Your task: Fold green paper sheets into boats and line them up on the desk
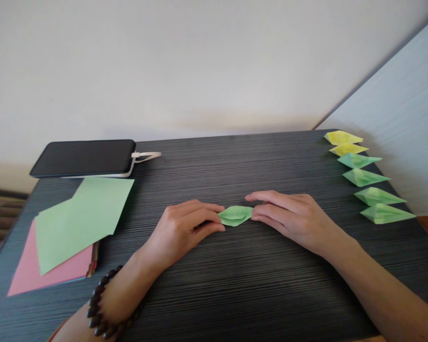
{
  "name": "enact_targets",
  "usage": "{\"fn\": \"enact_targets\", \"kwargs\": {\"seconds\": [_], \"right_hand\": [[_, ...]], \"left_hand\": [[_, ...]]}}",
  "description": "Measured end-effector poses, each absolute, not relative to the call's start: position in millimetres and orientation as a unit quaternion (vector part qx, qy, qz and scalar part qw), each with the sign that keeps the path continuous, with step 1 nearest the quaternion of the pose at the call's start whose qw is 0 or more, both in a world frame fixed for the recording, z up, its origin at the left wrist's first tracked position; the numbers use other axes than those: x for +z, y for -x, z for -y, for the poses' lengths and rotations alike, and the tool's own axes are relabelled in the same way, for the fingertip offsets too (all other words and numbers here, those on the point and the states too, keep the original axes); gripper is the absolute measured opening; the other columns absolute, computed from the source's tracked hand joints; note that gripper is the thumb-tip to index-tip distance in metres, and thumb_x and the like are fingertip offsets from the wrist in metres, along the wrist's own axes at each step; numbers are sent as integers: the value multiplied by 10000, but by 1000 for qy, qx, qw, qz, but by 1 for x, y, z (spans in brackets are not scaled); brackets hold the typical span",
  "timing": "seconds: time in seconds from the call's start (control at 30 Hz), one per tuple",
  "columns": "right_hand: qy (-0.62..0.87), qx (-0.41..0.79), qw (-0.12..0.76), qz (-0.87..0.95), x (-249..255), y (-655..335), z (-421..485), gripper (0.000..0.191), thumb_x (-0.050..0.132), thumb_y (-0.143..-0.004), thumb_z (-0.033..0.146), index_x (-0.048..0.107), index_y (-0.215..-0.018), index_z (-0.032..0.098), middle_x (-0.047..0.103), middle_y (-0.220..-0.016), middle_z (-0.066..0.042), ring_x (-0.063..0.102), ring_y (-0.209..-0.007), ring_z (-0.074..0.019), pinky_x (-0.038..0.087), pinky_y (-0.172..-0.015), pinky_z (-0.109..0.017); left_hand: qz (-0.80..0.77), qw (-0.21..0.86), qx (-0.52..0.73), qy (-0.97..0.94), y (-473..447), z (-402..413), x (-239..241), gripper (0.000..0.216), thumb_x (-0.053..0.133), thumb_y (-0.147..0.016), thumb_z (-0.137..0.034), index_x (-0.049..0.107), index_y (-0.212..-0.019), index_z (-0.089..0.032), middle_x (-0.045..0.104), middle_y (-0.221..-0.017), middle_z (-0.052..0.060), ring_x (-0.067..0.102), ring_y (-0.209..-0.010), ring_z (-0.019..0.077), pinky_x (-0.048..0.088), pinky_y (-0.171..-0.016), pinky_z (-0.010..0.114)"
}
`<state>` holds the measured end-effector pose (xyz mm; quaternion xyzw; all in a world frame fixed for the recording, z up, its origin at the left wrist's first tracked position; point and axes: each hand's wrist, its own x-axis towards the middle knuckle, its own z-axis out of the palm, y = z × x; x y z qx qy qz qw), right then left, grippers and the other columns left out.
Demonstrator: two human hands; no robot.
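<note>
Between my two hands, near the middle of the dark table, is a small green folded paper boat (236, 216), pointed at both ends. My left hand (185, 221) pinches its left tip between thumb and fingers. At the other end, my right hand (285, 213) holds the right tip, its index finger raised a little above the paper. Part of each tip is hidden by the fingers. A dark bead bracelet (99, 304) circles my left wrist.
Along the table's (214, 164) right edge stand several folded boats, including a yellow one (343, 137) and a green one (387, 214). At left lie green sheets (89, 209) over a pink sheet (23, 270). Behind them a phone (83, 157) with a white cable (148, 156) rests near the wall.
</note>
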<state>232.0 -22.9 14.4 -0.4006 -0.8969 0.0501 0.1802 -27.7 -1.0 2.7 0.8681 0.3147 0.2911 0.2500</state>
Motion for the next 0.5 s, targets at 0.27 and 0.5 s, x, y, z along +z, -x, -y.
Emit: {"fn": "enact_targets", "kwargs": {"seconds": [0.27, 0.5], "right_hand": [[366, 47, 187, 911, 15, -232, 23, 158, 517, -906, 175, 656, -969, 211, 648, -1147, -25, 643, -873, -136, 493, -715, -242], [362, 63, 190, 910, 13, -227, 23, 154, 502, -914, 172, 641, -973, 202, 644, -1121, -26, 623, -867, -120, 468, -714, -227]], "left_hand": [[-298, 241, 268, -884, 31, -1, -4, 60, 634, -836, -186, 674, -871, -215, 684, -1067, 2, 626, -907, 123, 482, -795, 248], [-308, 237, 276, -879, 26, 2, -5, 51, 633, -837, -196, 674, -868, -202, 687, -1047, 10, 622, -852, 130, 478, -788, 268]]}}
